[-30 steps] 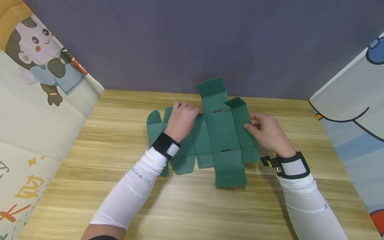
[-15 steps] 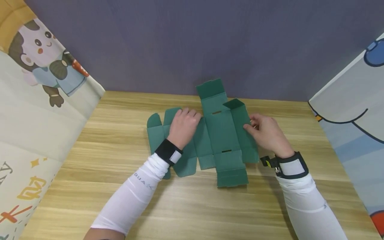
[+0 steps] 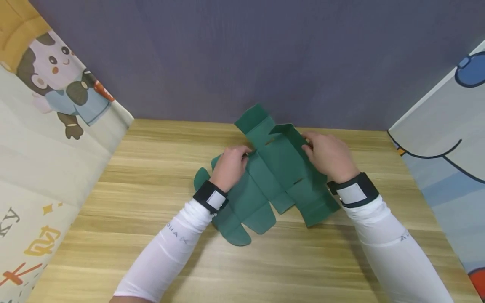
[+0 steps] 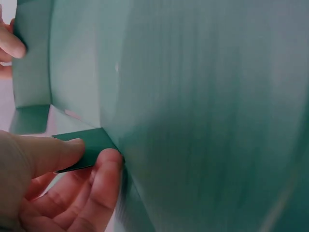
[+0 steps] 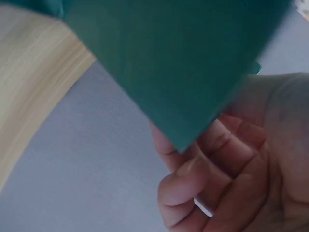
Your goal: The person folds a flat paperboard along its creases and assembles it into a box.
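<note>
An unfolded green cardboard box [image 3: 278, 162], with creased panels, flaps and narrow slots, lies turned at a slant between both hands. My left hand [image 3: 230, 166] is at its far edge. In the left wrist view, the left thumb and fingers pinch a small dark green flap [image 4: 94, 145] that stands up from the sheet. At the right side, my right hand [image 3: 329, 155] grips the raised side panel [image 3: 299, 145] by its edge. The right wrist view shows a corner of a green panel [image 5: 181, 130] against the curled right fingers; the thumb is mostly hidden there.
The box rests on a wood-grain table [image 3: 151, 168]. A dark blue-grey backdrop [image 3: 227, 59] rises behind the table's far edge. Printed cartoon cloths stand at the left [image 3: 49, 155] and the right [image 3: 439, 139].
The box has turned counter-clockwise, its left end swinging toward the person. The right side panel stands more upright. My left hand has come slightly nearer; the right has moved up and left.
</note>
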A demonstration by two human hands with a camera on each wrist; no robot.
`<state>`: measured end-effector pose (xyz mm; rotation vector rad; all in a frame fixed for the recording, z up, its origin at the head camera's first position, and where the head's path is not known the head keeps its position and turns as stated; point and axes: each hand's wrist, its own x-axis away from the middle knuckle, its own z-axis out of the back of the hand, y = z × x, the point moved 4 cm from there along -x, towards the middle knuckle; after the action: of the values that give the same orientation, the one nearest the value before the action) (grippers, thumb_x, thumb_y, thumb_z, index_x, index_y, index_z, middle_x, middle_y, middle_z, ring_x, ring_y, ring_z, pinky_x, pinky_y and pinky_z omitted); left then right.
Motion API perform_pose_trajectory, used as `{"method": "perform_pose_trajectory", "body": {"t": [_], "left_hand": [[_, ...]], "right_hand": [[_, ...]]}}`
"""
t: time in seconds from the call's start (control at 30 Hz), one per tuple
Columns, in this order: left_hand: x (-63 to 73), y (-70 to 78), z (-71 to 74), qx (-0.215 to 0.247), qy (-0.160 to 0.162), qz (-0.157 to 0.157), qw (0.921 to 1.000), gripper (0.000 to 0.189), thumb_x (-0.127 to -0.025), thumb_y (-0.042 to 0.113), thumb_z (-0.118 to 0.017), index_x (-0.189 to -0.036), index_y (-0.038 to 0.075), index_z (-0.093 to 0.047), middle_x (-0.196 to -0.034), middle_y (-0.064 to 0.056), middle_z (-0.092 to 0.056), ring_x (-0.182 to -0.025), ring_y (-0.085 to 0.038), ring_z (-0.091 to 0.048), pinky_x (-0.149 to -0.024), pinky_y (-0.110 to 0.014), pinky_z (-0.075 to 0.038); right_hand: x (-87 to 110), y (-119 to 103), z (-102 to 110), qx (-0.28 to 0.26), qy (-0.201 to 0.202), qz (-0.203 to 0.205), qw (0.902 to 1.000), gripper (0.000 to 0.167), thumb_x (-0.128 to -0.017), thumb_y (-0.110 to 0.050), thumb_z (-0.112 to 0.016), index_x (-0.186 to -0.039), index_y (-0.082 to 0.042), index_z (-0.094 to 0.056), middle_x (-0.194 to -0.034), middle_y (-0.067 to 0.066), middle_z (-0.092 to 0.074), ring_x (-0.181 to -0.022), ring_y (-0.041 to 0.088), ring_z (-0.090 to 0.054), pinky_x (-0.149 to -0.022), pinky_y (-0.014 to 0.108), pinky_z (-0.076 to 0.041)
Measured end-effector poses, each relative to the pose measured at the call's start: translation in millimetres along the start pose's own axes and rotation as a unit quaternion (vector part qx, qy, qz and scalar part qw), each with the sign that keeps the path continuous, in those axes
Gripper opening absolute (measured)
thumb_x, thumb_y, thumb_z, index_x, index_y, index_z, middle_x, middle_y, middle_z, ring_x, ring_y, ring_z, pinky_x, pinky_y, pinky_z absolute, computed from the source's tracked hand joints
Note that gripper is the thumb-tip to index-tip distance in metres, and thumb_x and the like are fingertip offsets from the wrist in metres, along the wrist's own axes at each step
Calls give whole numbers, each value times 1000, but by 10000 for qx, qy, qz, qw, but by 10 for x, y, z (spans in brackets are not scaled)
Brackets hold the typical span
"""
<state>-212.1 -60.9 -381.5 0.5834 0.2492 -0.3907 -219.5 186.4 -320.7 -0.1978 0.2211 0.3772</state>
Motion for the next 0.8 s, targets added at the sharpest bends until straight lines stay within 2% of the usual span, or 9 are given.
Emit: {"method": "perform_pose_trajectory", "body": {"t": [0.23,0.33,0.43,0.57,0.67,0.8], "left_hand": [[154,-94,-69,768,-261,400,9959,26,-91,6,-64,-116,7,-69,-103,-8,-71,-88,-17,-66,-73,-29,-54],[222,-135,-116,1136,-398,641,9907,28,-92,6,-64,-119,7,-67,-104,-9,-70,-87,-17,-66,-73,-29,-55],[298,-162,-159,1432,-557,840,9846,31,-92,6,-63,-123,7,-64,-108,-10,-69,-88,-17,-66,-75,-30,-55],[391,-174,-197,1767,-717,1050,9760,36,-92,8,-63,-128,8,-59,-113,-13,-66,-94,-20,-68,-79,-32,-56],[430,-179,-224,1995,-785,1179,9696,39,-93,10,-63,-131,7,-56,-117,-15,-64,-98,-23,-67,-81,-33,-56],[471,-176,-251,2167,-876,1308,9635,45,-94,15,-62,-136,6,-50,-121,-16,-62,-102,-22,-65,-84,-33,-55]], "right_hand": [[29,-249,-94,739,734,323,9940,14,-88,-8,-66,-101,-12,-66,-69,12,-65,-59,34,-62,-45,48,-44],[71,-360,-145,1011,1099,513,9875,17,-89,-2,-61,-101,-12,-67,-65,11,-61,-56,33,-60,-43,47,-44],[116,-462,-200,1228,1442,696,9794,21,-92,-3,-57,-106,-11,-70,-67,12,-63,-58,31,-60,-43,44,-44],[157,-571,-264,1448,1761,852,9699,19,-97,-9,-53,-105,-11,-70,-70,12,-64,-61,31,-60,-42,42,-42],[163,-621,-298,1580,1901,980,9640,19,-96,-7,-52,-104,-11,-68,-71,12,-63,-63,32,-60,-43,41,-42],[178,-691,-324,1749,1960,1155,9579,24,-94,-3,-52,-109,-12,-68,-82,15,-67,-72,33,-63,-47,41,-44]]}}
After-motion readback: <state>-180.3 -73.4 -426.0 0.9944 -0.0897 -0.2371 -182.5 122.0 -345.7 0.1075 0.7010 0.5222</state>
